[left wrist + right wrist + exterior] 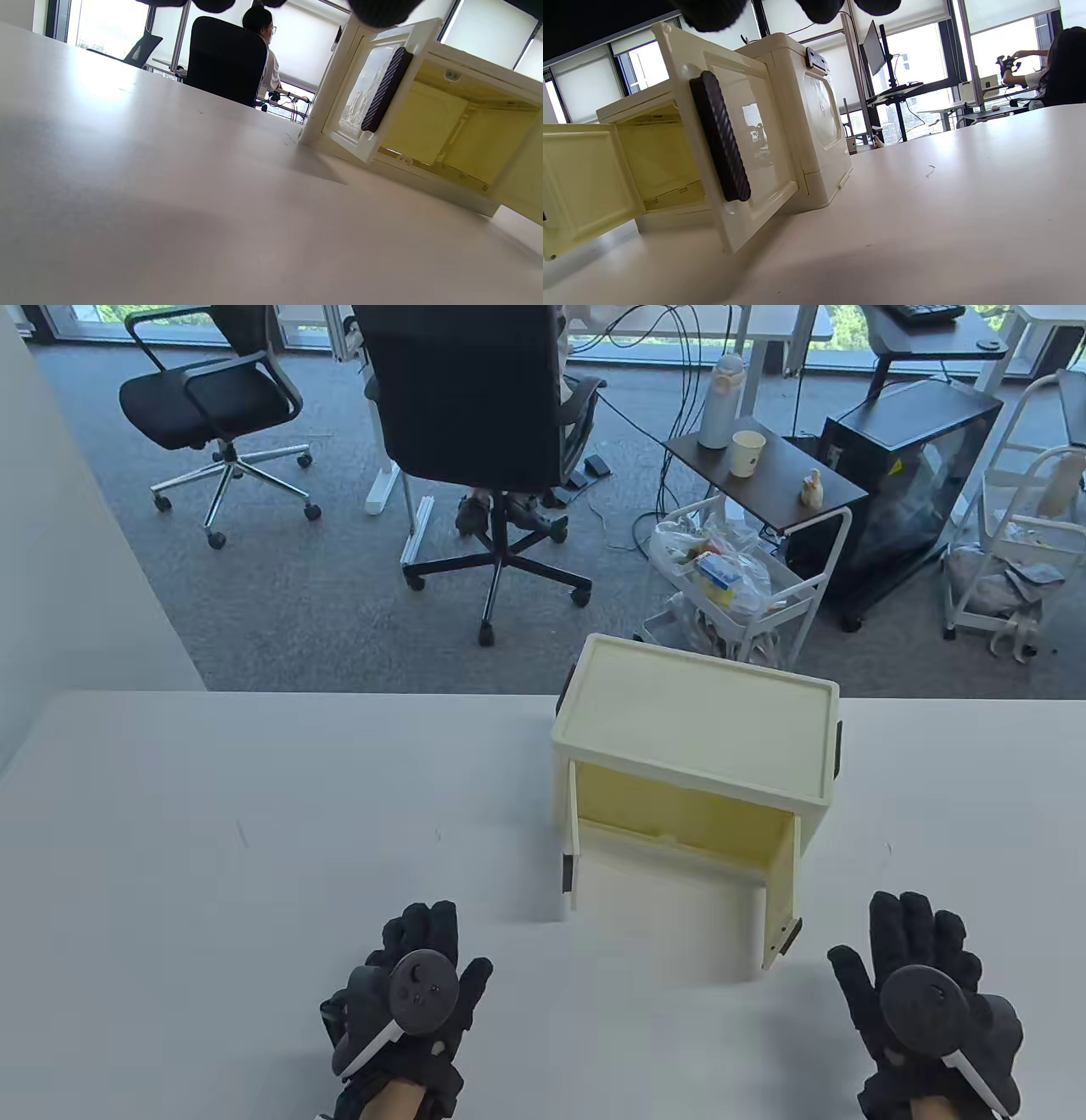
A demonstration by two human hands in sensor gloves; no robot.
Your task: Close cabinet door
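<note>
The cream cabinet (696, 729) stood on the white table (254, 831) with both doors — left door (574, 848), right door (782, 891) — swung open, nothing visible inside. The left hand (413, 997) and right hand (925, 984) lay flat, fingers spread, holding nothing.

Bright daylight from windows (1001, 51), blown-out glare, soft tabletop (169, 212) shadows

Beyond the white tabletop (254, 831) lies grey carpet (322, 585) with two black office chairs (475, 415). Daylight floods through tall windows (1001, 55); a white trolley (747, 585) stands near.
</note>
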